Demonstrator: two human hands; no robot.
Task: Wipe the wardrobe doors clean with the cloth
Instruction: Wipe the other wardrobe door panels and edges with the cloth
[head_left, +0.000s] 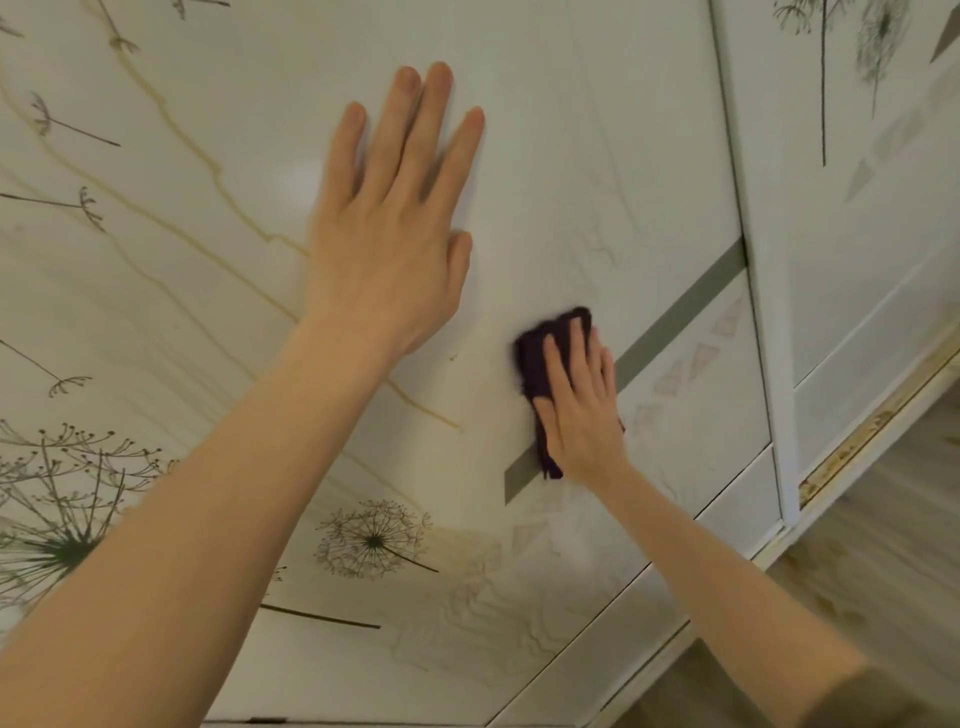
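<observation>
A glossy white wardrobe door (597, 156) printed with dandelion stems fills most of the view. My left hand (395, 223) lies flat on it, fingers spread and pointing up, holding nothing. Lower and to the right, my right hand (582, 400) presses a dark purple cloth (535, 358) flat against the door, beside a grey horizontal band (675, 317). The hand covers most of the cloth; only its left edge and top show. A second door (857, 249) stands to the right behind a white frame strip.
The white frame strip (758, 312) divides the two doors. The bottom track (857, 441), worn and yellowish, runs along the right door's base. Wooden floor (883, 571) shows at lower right.
</observation>
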